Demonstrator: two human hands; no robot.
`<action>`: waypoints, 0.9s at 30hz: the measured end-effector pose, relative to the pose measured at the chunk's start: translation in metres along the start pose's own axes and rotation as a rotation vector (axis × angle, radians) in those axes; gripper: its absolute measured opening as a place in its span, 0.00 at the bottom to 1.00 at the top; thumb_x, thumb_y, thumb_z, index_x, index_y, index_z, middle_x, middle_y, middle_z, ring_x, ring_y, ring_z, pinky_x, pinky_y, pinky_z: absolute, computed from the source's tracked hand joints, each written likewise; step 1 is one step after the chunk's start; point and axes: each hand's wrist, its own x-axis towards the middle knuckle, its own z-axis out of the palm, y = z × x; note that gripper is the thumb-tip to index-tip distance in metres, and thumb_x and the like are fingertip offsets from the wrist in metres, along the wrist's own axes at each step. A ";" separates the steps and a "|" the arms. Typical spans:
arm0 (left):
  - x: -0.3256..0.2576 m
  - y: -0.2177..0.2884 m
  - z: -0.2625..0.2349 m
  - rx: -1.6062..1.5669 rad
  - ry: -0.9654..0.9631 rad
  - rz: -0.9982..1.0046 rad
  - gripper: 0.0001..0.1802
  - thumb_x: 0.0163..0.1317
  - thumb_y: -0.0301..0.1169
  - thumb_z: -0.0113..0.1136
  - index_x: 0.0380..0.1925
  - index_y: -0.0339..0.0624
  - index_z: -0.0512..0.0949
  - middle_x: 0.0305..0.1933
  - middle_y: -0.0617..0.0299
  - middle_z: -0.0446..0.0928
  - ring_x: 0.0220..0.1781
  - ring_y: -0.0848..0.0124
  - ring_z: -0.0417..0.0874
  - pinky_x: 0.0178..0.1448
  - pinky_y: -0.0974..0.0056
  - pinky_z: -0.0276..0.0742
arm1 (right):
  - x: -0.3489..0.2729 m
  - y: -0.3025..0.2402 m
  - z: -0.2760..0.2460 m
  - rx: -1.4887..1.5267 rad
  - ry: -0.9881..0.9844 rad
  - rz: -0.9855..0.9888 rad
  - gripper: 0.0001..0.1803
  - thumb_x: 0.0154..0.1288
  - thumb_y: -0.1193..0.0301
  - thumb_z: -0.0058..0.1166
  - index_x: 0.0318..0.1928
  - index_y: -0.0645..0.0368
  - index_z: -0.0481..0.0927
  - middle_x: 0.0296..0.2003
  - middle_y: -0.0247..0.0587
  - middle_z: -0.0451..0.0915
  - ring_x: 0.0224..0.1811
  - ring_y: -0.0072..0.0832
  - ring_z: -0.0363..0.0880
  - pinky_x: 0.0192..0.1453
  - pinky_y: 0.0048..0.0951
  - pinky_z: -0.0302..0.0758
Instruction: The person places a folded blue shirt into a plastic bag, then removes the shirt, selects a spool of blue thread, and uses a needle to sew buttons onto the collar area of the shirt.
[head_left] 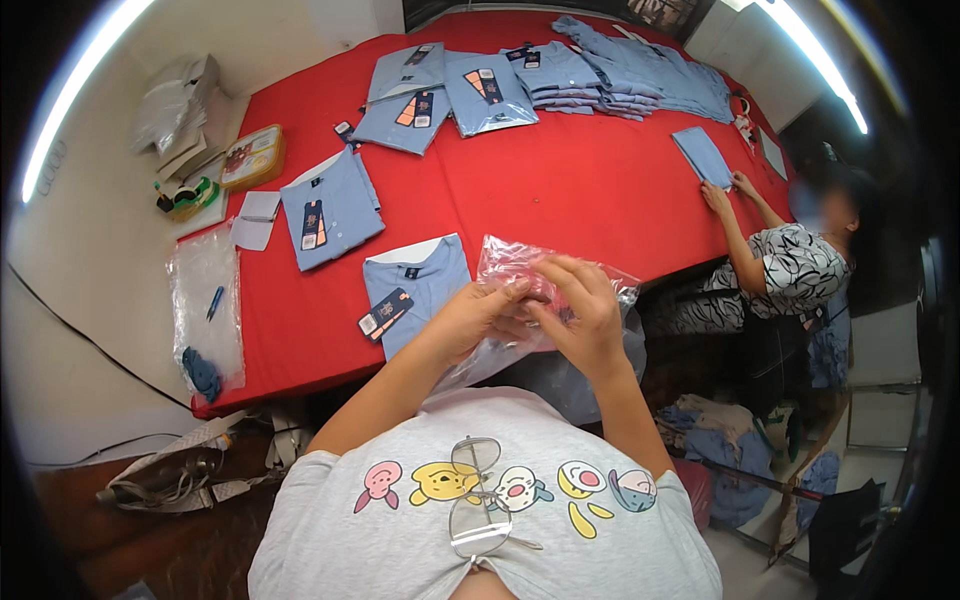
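Between my two hands is a clear plastic bag, spread over the table's front edge and hanging down toward my lap. My left hand pinches it with the fingers closed. Thumb and fingers of my right hand grip the bag from the other side. Just left of the bag lies a folded blue shirt with a dark hang tag, partly covered by my left forearm. Farther left, more folded blue shirts lie stacked with a tag on top.
A red-covered table carries bagged shirts and shirt piles at the back. At left are plastic bags, a pen, a tape dispenser and a yellow-rimmed box. A co-worker at right handles a folded blue shirt.
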 end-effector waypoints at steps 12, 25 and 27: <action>-0.010 -0.030 -0.023 0.179 -0.005 -0.053 0.21 0.73 0.32 0.66 0.61 0.30 0.81 0.52 0.50 0.88 0.50 0.65 0.90 0.52 0.62 0.87 | -0.033 0.028 0.039 0.106 -0.073 0.213 0.03 0.68 0.75 0.62 0.37 0.61 0.83 0.32 0.46 0.82 0.33 0.44 0.82 0.40 0.39 0.77; -0.012 -0.017 -0.023 0.196 0.079 -0.065 0.22 0.77 0.35 0.60 0.61 0.28 0.80 0.46 0.47 0.89 0.47 0.65 0.91 0.52 0.64 0.85 | -0.049 0.078 -0.009 0.708 0.216 0.657 0.13 0.75 0.67 0.63 0.51 0.63 0.80 0.42 0.38 0.84 0.46 0.23 0.83 0.53 0.29 0.77; -0.008 -0.017 -0.027 0.199 0.070 -0.018 0.22 0.78 0.36 0.60 0.62 0.29 0.79 0.46 0.48 0.89 0.47 0.65 0.91 0.53 0.63 0.86 | -0.051 0.055 -0.018 0.153 0.122 0.383 0.16 0.72 0.67 0.65 0.53 0.62 0.80 0.47 0.42 0.83 0.50 0.31 0.83 0.57 0.34 0.76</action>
